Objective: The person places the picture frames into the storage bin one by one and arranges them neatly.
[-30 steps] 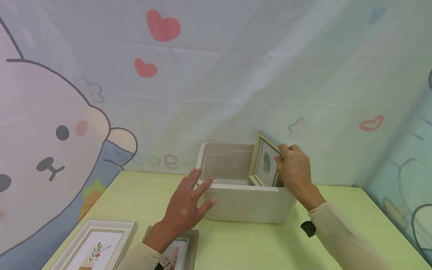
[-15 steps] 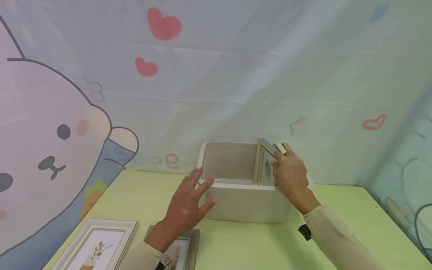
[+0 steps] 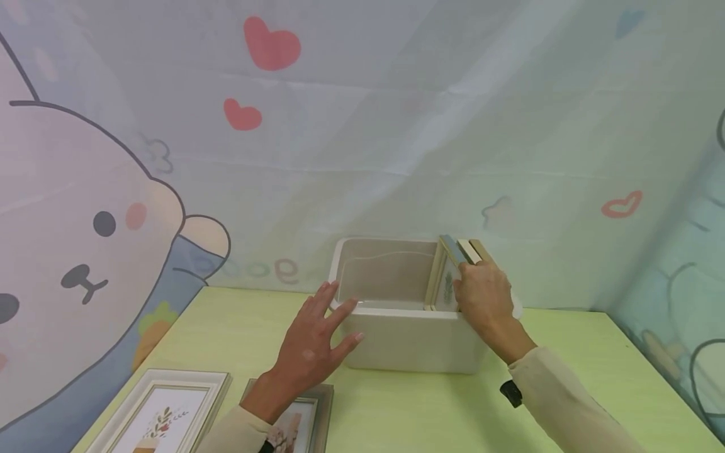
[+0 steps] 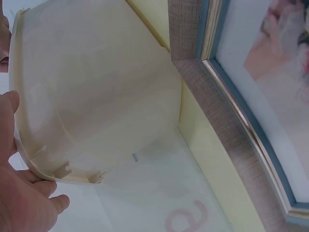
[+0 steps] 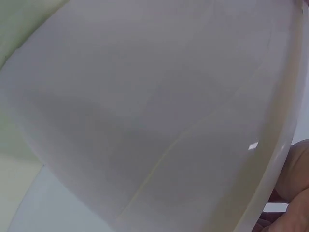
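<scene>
A white plastic box (image 3: pixel 413 343) stands upright on the table. My left hand (image 3: pixel 314 343) rests at its front left corner with fingers spread, fingertips touching the rim (image 4: pixel 36 169) in the left wrist view. At the box's right end, my right hand (image 3: pixel 484 292) holds the top of a picture frame (image 3: pixel 435 280) with a gold border, a bluish side and a green leaf print. The frame stands on edge inside the box. Beside it are the top edges of a cream frame (image 3: pixel 469 250) and a tan frame (image 3: pixel 483 250). My right fingertips are partly hidden.
Two picture frames lie on the table at the front left: a white one (image 3: pixel 214 396) with a plant print and a grey-brown one (image 3: pixel 324 409), partly under my left forearm. A cartoon-printed cloth (image 3: pixel 368 157) hangs behind the yellow-green table (image 3: pixel 566 377).
My right hand has lowered the leaf-print frame deeper into the box and moved it right, closer to the other frames, more upright. My left hand has stayed at the rim.
</scene>
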Motion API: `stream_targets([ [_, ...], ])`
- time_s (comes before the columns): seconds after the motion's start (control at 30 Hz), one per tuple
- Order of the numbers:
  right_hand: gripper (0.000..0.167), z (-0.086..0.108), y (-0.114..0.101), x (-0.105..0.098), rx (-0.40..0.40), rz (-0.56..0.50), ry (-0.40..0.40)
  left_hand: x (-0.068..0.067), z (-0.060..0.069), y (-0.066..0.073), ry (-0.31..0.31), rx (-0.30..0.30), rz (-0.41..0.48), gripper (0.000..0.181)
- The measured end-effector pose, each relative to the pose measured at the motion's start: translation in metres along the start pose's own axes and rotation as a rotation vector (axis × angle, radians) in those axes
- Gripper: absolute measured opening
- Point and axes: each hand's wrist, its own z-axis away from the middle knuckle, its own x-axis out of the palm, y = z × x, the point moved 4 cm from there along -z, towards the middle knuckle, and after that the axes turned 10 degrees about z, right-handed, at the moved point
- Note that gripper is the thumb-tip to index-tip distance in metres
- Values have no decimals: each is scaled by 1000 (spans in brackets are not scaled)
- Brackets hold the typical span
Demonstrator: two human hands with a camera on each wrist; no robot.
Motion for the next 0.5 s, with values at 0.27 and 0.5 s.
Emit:
stream_targets([
  [0.27,13,1,-2,-2,-18,34,2,-1,1,0,-7,-1,-5,55],
  [0.5,13,2,-2,-3,14,104,36,0,0,0,20,24,-18,56],
])
